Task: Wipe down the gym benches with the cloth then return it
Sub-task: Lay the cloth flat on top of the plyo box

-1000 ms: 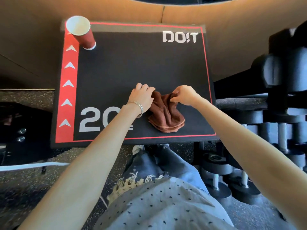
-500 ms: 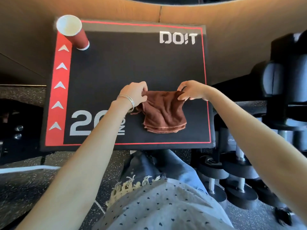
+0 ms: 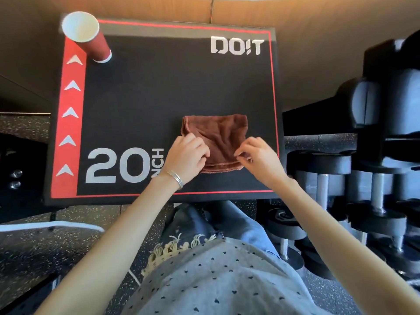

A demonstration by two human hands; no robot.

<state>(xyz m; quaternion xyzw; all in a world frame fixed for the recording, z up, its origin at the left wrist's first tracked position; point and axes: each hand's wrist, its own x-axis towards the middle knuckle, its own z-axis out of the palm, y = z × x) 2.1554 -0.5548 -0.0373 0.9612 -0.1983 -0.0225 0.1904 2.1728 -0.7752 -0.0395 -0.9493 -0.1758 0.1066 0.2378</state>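
Head view: the left hand (image 3: pixel 186 158) and right hand (image 3: pixel 259 160) are pinching the cloth (image 3: pixel 219 133) on the table (image 3: pixel 159 98), both grips closed on it.

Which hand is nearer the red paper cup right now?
Left. The left hand pinches the near-left edge of the brown cloth, to the right of the red paper cup; the right hand pinches its near-right edge, farther right.

- Cloth (image 3: pixel 218 135): both near corners covered, one under the left hand (image 3: pixel 185 159), one under the right hand (image 3: pixel 259 158).
- Left hand's fingers (image 3: pixel 197 145) curl under, tips out of sight; grip cannot be told.
- "INCH" print on the box (image 3: pixel 159 98): first letter behind the left hand.
- Dumbbells (image 3: pixel 322 160): dark, the row cut off at the right edge.
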